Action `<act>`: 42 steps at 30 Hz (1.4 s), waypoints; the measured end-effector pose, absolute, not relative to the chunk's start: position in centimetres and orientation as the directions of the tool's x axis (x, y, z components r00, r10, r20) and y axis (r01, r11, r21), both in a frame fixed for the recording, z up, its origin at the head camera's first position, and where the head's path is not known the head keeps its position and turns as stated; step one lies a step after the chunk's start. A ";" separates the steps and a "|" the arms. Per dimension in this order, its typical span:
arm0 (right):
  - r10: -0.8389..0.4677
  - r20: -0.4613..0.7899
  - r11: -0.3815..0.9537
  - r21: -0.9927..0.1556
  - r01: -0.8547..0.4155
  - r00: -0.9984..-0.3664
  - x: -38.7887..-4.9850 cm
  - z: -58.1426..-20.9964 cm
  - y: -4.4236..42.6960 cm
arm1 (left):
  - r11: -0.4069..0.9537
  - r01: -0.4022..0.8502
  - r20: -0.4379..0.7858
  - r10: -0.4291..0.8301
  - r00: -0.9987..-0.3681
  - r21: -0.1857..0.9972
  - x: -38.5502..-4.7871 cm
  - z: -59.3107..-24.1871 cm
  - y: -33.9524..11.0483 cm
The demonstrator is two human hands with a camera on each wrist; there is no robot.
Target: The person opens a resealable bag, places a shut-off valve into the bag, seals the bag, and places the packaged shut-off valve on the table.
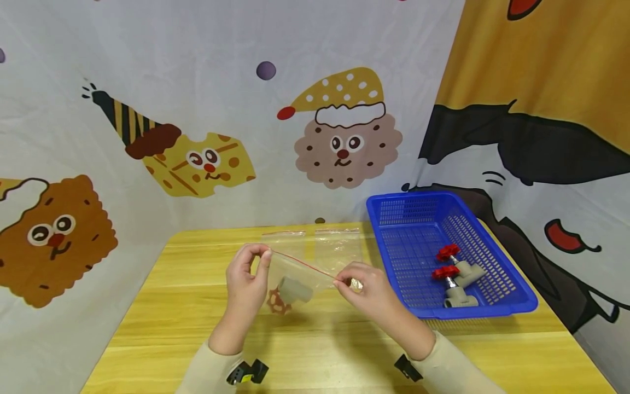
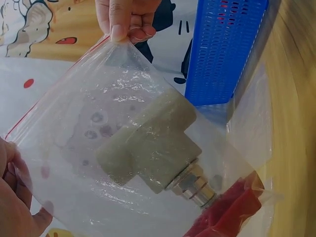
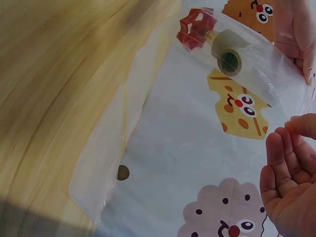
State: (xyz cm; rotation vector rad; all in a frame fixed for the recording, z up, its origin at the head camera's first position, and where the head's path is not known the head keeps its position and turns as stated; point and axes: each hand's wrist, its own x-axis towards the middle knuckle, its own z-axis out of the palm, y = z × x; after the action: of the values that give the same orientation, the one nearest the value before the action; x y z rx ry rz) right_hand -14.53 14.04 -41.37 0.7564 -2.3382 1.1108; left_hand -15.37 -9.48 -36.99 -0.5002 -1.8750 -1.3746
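Note:
A clear plastic bag with a red top strip (image 1: 304, 264) is stretched between both hands above the table. The left hand (image 1: 248, 276) pinches one top corner, and the right hand (image 1: 368, 285) pinches the other. Inside the bag lies a grey pipe valve (image 2: 153, 143) with a red handwheel (image 2: 229, 207). In the right wrist view the same valve (image 3: 229, 52) shows its round pipe opening, its handwheel (image 3: 196, 29) pointing away from the right hand (image 3: 291, 173).
Flat clear bags (image 1: 337, 249) lie on the wooden table (image 1: 172, 306) behind the hands. A blue basket (image 1: 403, 257) at the right holds valves with red handwheels (image 1: 445, 272). A cartoon-printed cloth (image 1: 206, 65) hangs behind the table.

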 end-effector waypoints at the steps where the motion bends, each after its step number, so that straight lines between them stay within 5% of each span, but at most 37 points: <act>1: -0.288 0.594 0.526 -0.557 -0.643 -0.751 -14.5 -41.4 14.1 | 0.341 0.681 0.748 -0.112 -0.654 0.647 -15.3 -37.0 -9.5; 18: -0.241 0.445 0.430 -0.747 -0.506 -0.863 -14.3 -41.6 16.2 | 0.274 0.645 0.689 -0.104 -0.718 0.714 -16.4 -38.7 -11.5; 25: -0.218 0.273 0.235 -0.917 -0.322 -0.937 -14.6 -41.1 19.0 | 0.260 0.568 0.617 -0.175 -0.767 0.780 -15.6 -37.5 -12.6; 35: -0.130 -0.022 0.172 -0.985 -0.001 -0.991 -15.7 -39.2 28.1 | 0.263 0.478 0.531 -0.199 -0.823 0.838 -14.8 -36.7 -14.3; 42: -0.213 -0.024 -0.009 -1.000 0.026 -0.977 -16.4 -38.6 37.2 | 0.200 0.415 0.454 -0.223 -0.863 0.887 -16.2 -38.7 -16.5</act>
State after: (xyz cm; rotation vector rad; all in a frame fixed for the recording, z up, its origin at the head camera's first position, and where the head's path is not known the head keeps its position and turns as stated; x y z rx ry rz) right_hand -16.43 37.19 -38.63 0.2228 -2.3224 2.3496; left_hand -16.15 -16.49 -38.72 -0.1788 -1.9896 -1.7091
